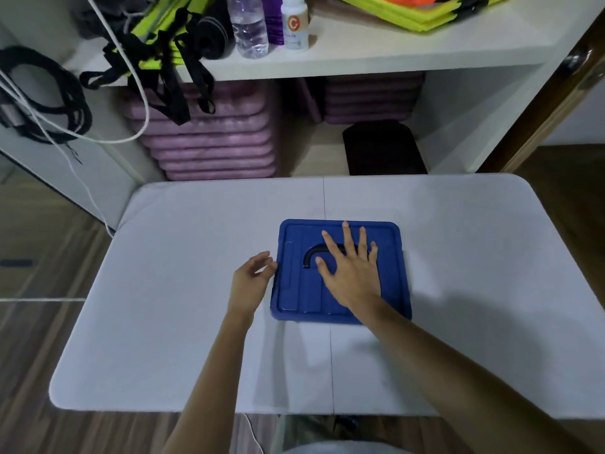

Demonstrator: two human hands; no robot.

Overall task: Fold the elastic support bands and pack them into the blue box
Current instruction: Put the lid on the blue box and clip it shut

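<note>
One closed blue plastic box (340, 273) with one black curved handle (316, 253) on its lid sits near the middle of one white folding table (163, 322). Two bare hands, left hand (252, 280) and right hand (350, 267). On one white shelf (376, 50) beyond the table's far edge: one clear water bottle (248, 27) and one white bottle (294, 22).

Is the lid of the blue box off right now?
No, the blue lid sits closed on the box, with the right hand flat on top of it.
</note>
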